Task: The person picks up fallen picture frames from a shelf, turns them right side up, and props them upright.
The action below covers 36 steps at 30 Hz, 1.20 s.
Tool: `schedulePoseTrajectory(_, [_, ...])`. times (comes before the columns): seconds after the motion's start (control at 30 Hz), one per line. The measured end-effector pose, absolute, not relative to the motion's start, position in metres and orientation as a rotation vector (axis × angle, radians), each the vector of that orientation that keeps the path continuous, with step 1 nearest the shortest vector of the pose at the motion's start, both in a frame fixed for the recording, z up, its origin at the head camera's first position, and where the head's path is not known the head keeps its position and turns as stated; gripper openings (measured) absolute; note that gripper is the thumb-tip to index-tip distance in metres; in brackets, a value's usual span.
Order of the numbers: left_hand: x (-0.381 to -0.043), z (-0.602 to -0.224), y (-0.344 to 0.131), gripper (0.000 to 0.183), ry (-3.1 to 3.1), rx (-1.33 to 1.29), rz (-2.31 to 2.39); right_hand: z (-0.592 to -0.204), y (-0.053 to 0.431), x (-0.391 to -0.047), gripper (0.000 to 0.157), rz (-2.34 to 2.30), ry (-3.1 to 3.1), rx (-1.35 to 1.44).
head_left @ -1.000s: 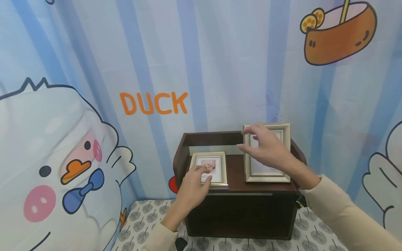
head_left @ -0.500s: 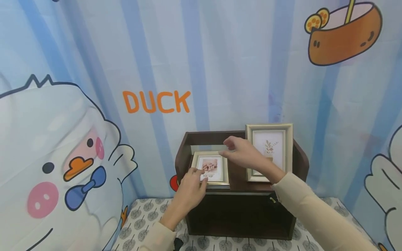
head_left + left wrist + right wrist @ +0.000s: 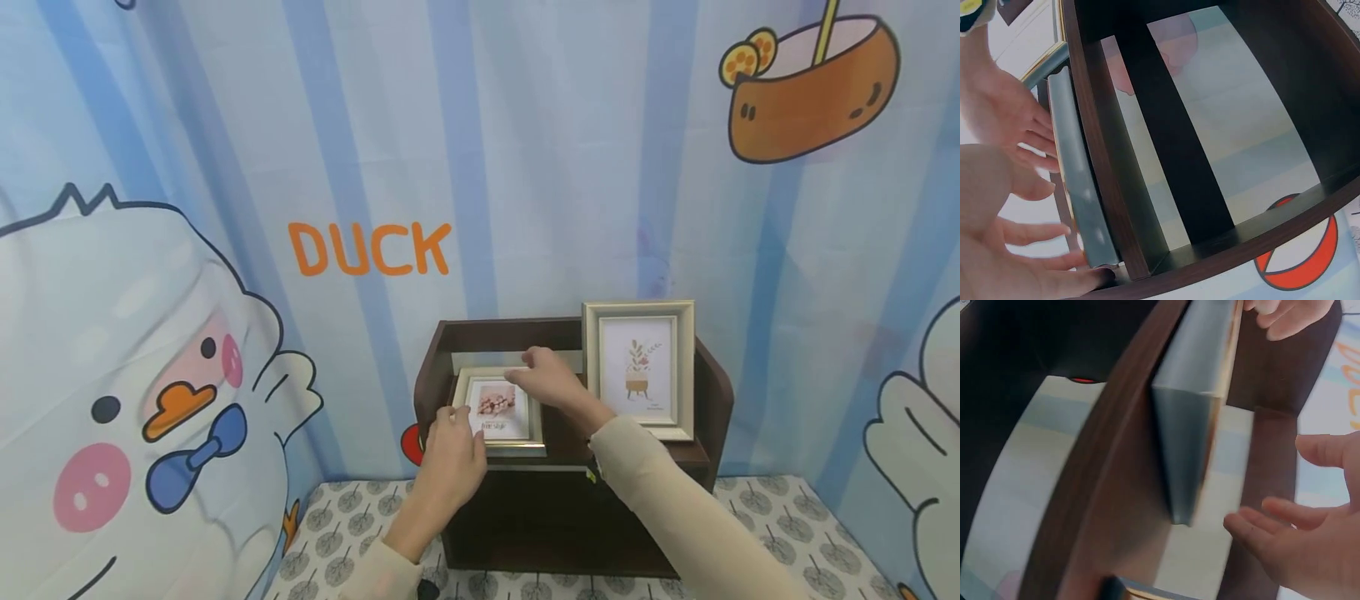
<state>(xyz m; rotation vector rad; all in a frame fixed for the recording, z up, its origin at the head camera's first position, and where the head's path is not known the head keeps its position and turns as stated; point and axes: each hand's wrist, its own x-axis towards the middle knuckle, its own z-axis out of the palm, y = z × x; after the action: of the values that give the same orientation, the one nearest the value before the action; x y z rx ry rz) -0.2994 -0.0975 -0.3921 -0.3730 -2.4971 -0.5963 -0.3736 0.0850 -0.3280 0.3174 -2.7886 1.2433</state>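
Note:
A small picture frame [image 3: 498, 446] with a pale gold border and a photo of pink blossoms lies face up on the left of a dark brown shelf [image 3: 564, 433]. My left hand [image 3: 452, 457] is at its left edge, fingers extended; in the left wrist view the fingertips [image 3: 1100, 277] meet the frame's corner. Over the frame's upper right corner reaches my right hand [image 3: 553, 385], fingers loosely bent. The right wrist view shows that hand [image 3: 1300, 531] apart from the small frame [image 3: 1188, 437], thumb and fingers spread. Neither hand grips anything.
A larger picture frame [image 3: 685, 375] with a plant print stands upright at the shelf's right. The shelf has raised sides and a back rail [image 3: 510, 335]. Behind hangs a striped blue curtain [image 3: 540, 167]; a tree-patterned cloth [image 3: 772, 521] lies beneath.
My right hand has moved left and slightly down, from in front of the larger frame to the small one. My left hand has shifted slightly left, off the picture to the frame's edge.

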Motion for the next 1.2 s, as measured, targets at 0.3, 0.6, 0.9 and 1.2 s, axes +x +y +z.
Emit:
schedulePoseTrajectory(0.3, [-0.297,-0.399,-0.101,0.034,-2.512,-0.348,-0.454,-0.346,0.077,-0.390,0.071,1.371,-2.775,0.158])
schedulePoseTrajectory(0.6, [-0.297,-0.401,-0.105,0.041,-2.541,-0.353,-0.475,-0.353,0.074,-0.405,0.017,1.422,-2.728,0.089])
schedulePoseTrajectory(0.9, [-0.298,-0.407,-0.103,0.050,-2.579,-0.385,-0.441,-0.367,0.080,-0.417,0.038,1.342,-2.758,0.025])
schedulePoseTrajectory(1.2, [-0.300,-0.415,-0.103,0.052,-2.579,-0.373,-0.459,-0.369,0.078,-0.414,0.036,1.287,-2.712,-0.027])
